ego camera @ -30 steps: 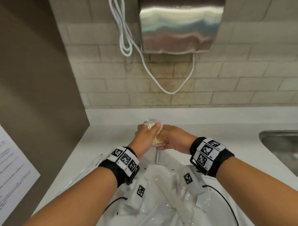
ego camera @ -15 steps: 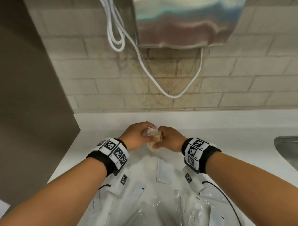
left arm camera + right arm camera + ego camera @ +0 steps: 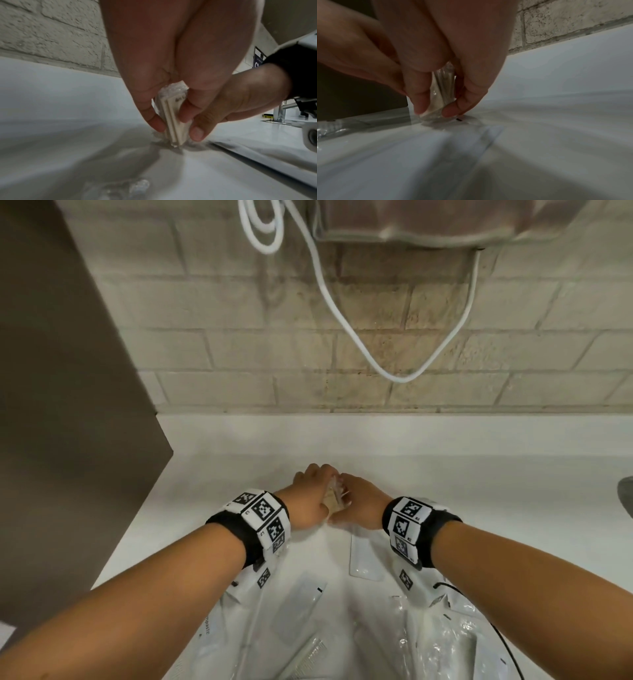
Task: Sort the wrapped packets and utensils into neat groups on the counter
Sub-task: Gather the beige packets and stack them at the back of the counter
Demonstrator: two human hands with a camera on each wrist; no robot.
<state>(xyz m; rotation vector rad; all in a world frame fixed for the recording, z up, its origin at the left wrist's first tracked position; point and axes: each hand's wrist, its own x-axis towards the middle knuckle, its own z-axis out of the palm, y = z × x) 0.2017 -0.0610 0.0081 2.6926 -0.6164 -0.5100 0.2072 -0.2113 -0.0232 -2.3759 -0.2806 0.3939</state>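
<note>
On the counter (image 3: 212, 508), both hands have lowered the packets (image 3: 334, 498).

Table (image 3: 479, 474): plain white. Stack of packets (image 3: 173, 121): cream, in clear glossy wrap. Wrist bands (image 3: 255, 522): black, with white tiles carrying black square-code patterns. Wall (image 3: 239, 354): beige brick, grey mortar lines. Cable (image 3: 342, 313): white. Side panel (image 3: 68, 405): brown.
</note>
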